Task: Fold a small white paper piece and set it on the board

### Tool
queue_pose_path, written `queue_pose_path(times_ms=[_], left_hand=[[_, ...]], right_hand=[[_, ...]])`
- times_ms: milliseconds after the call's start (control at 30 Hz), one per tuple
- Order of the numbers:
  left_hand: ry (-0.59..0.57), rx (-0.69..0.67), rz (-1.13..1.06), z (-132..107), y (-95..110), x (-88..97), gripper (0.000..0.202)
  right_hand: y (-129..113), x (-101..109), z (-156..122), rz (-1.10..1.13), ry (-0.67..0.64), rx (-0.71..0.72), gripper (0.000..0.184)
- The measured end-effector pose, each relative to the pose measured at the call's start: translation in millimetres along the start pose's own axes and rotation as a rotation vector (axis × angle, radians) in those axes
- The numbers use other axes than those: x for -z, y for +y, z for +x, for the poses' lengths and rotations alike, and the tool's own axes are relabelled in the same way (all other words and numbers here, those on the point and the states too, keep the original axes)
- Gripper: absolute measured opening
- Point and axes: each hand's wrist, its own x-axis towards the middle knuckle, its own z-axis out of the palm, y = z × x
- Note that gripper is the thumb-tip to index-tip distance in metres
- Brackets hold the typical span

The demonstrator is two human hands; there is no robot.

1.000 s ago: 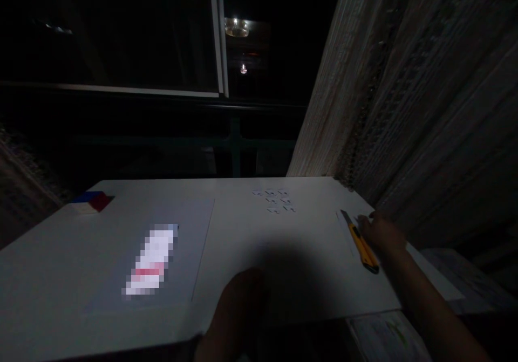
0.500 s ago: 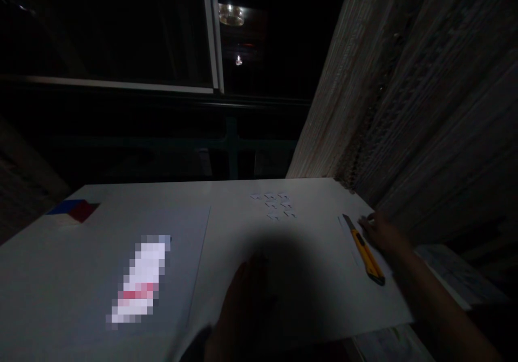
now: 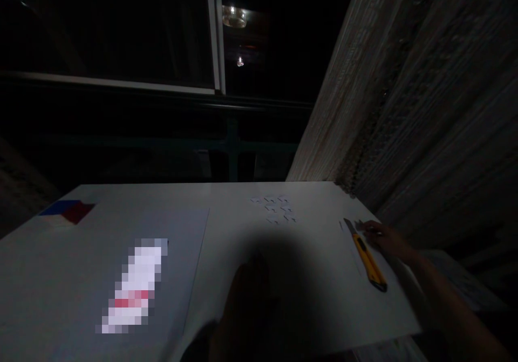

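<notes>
The scene is very dark. My right hand [image 3: 384, 238] rests on the white sheet [image 3: 307, 265] at the right, fingers stretched toward the blade end of a yellow utility knife [image 3: 369, 257] lying beside it; it touches or nearly touches the knife. My left hand [image 3: 246, 308] lies in deep shadow near the bottom middle of the sheet, fingers pointing away from me, seemingly flat. Several small white cut paper pieces [image 3: 277, 208] lie in a cluster near the far edge.
The white table [image 3: 101, 211] carries a second sheet [image 3: 170, 243] at the left with a blurred-out patch, and a red-and-blue block [image 3: 67, 210] at the far left corner. A ribbed curtain [image 3: 404, 97] hangs at the right; a dark window frame [image 3: 214, 33] stands behind.
My right hand has flattened and stretched out along the knife's blade end. My left hand has slid slightly forward. The view has shifted a little.
</notes>
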Motion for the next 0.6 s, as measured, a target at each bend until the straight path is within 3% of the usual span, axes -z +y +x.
queue_pose_path(times_ms=[67, 133, 267, 367, 467, 600], left_hand=[[0.005, -0.012, -0.006, 0, -3, 4.1, 0.061], [0.011, -0.024, -0.012, -2, -7, 9.2, 0.059], [0.031, -0.03, -0.019, -7, -12, 17.4, 0.059], [0.041, -0.021, -0.027, -9, -10, 20.3, 0.059], [0.039, -0.02, -0.043, -9, -4, 23.9, 0.056], [0.019, -0.042, -0.07, -6, 3, 31.6, 0.041]], right_hand=[[-1, 1, -2, 0.116, -0.044, -0.026, 0.037], [-1, 3, -3, 0.154, 0.01, -0.078, 0.04], [-5, 16, -4, 0.216, 0.237, -0.245, 0.04], [-34, 28, -9, 0.465, 0.391, -0.353, 0.037], [-85, 22, -15, 0.764, 0.267, -0.265, 0.048], [-149, -29, -11, 0.768, 0.066, -0.149, 0.045]])
